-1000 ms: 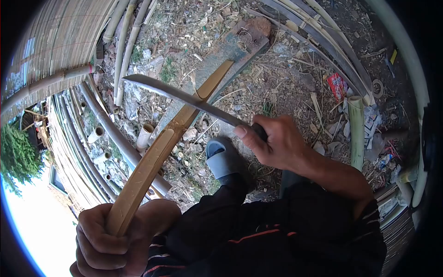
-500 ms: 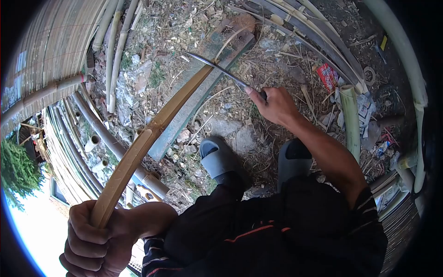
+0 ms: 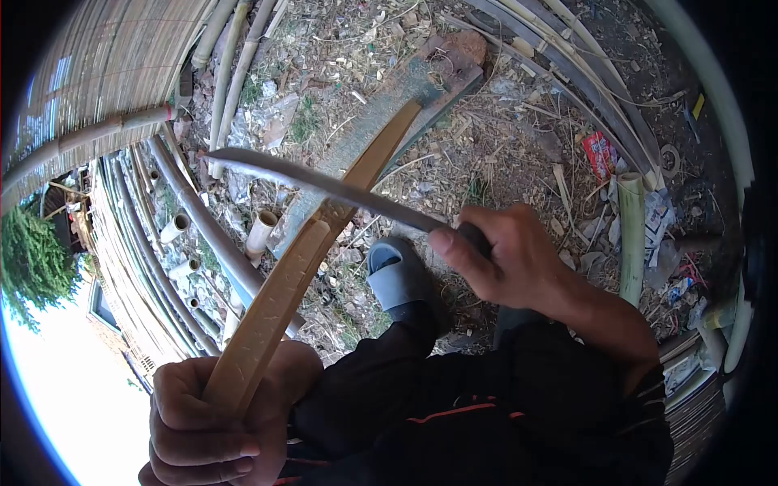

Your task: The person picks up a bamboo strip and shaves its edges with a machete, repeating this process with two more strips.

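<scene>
My left hand [image 3: 215,429] is wrapped around the near end of a split bamboo strip [image 3: 271,308], low on the left. The strip slants away from me, with a node partway along and its far end over a worn greenish board [image 3: 336,142] on the ground. Closed around the handle of a long-bladed knife, my right hand [image 3: 519,255] is right of the strip. The knife's blade [image 3: 284,172] points left and crosses over the strip just beyond the node in this view. The handle is mostly hidden in my fingers.
Wood chips and shavings cover the ground. Bamboo poles [image 3: 217,215] and cut tubes [image 3: 261,231] lie left, below a slatted bamboo screen [image 3: 105,73]. Long strips [image 3: 567,61] curve along the upper right, near a red wrapper [image 3: 600,156] and a green bamboo piece [image 3: 631,235]. My grey slipper [image 3: 397,279] is close by.
The knife has come back toward me from the strip's far end to near the node. A thin curl at that end no longer shows. My left hand has shifted right with the strip.
</scene>
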A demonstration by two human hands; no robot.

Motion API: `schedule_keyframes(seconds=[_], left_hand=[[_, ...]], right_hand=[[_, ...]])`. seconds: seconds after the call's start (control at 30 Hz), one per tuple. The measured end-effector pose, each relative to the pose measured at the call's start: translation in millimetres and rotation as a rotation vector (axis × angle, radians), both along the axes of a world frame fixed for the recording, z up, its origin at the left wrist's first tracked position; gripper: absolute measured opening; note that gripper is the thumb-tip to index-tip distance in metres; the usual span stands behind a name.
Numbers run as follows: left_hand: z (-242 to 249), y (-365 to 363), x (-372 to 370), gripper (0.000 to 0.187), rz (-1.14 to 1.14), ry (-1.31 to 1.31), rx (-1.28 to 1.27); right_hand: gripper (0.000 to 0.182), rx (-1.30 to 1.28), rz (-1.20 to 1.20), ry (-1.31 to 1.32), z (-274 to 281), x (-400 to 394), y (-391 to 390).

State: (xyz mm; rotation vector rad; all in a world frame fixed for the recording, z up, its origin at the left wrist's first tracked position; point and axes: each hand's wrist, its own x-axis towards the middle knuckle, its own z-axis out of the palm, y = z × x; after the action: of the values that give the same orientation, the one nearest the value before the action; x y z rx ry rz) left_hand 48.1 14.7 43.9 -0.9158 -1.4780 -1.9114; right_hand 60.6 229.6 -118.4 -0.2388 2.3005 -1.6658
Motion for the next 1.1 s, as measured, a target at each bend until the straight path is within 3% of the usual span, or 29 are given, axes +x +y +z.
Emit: schedule_keyframes(seconds=[0.03, 0.13, 0.17, 0.23, 0.3, 0.4, 0.43, 0.5, 0.53, 0.57, 0.6, 0.63, 0.67, 0.7, 0.77, 0.83, 0.9, 0.97, 1.03, 1.1], left_hand=[[-2, 2, 2, 0.033, -0.007, 0.031, -0.013], [-1, 8, 4, 0.033, 0.064, 0.067, -0.032], [0, 9, 6, 0.033, 0.138, 0.065, -0.036], [-2, 12, 3, 0.033, 0.154, 0.069, -0.038], [-5, 16, 2, 0.034, 0.189, 0.058, 0.078], [4, -5, 11, 0.035, 0.109, 0.037, -0.117], [1, 3, 10, 0.035, 0.11, 0.026, -0.121], [-10, 27, -2, 0.035, 0.242, 0.162, 0.149], [-11, 24, -1, 0.035, 0.235, 0.17, 0.157], [-11, 17, 3, 0.035, 0.206, 0.152, -0.019], [-11, 13, 5, 0.038, 0.178, 0.115, -0.202], [-10, 10, 5, 0.038, 0.185, 0.102, -0.208], [-7, 12, 3, 0.035, 0.106, 0.058, -0.083], [-4, 13, 1, 0.036, 0.019, 0.019, 0.052], [-9, 8, 3, 0.035, 0.13, 0.066, -0.036], [-19, 8, -5, 0.038, 0.249, 0.13, -0.133], [-21, 7, -8, 0.038, 0.173, 0.289, -0.07], [-16, 6, -8, 0.038, 0.196, 0.221, -0.102], [-14, 6, -8, 0.039, 0.211, 0.168, -0.123], [-15, 5, -9, 0.039, 0.185, 0.171, -0.111]], right_hand=[[0.055, -0.091, 0.068, 0.193, 16, 2, -4], [0.054, -0.224, 0.104, 0.428, 32, 8, -15], [0.054, -0.234, 0.11, 0.427, 25, 5, -17], [0.055, -0.131, 0.06, 0.027, 8, -3, -21], [0.055, -0.084, 0.088, 0.039, 22, 5, -15], [0.056, -0.181, 0.096, 0.53, 20, 5, -12], [0.056, -0.185, 0.096, 0.519, 8, 3, -16], [0.056, 0.066, 0.038, -0.079, -8, -7, -16], [0.056, 0.068, 0.084, -0.108, 1, -4, -12], [0.056, 0.069, 0.08, -0.11, 4, 0, -10], [0.055, -0.051, 0.078, 0.158, 5, 7, -10], [0.056, -0.174, 0.079, 0.433, 3, 11, -10], [0.055, -0.164, 0.04, 0.504, -12, 5, -12], [0.055, -0.159, 0.037, 0.498, -29, -1, -17], [0.056, 0.148, -0.058, -0.033, -56, -8, -20], [0.057, 0.1, -0.039, -0.09, -40, -7, -16], [0.059, -0.192, -0.001, 0.469, -42, 3, -16], [0.065, -0.038, -0.031, 0.446, -90, -10, -16], [0.066, 0.245, -0.112, -0.072, -105, -31, -11], [0.061, 0.159, -0.116, -0.193, -98, -10, -7]])
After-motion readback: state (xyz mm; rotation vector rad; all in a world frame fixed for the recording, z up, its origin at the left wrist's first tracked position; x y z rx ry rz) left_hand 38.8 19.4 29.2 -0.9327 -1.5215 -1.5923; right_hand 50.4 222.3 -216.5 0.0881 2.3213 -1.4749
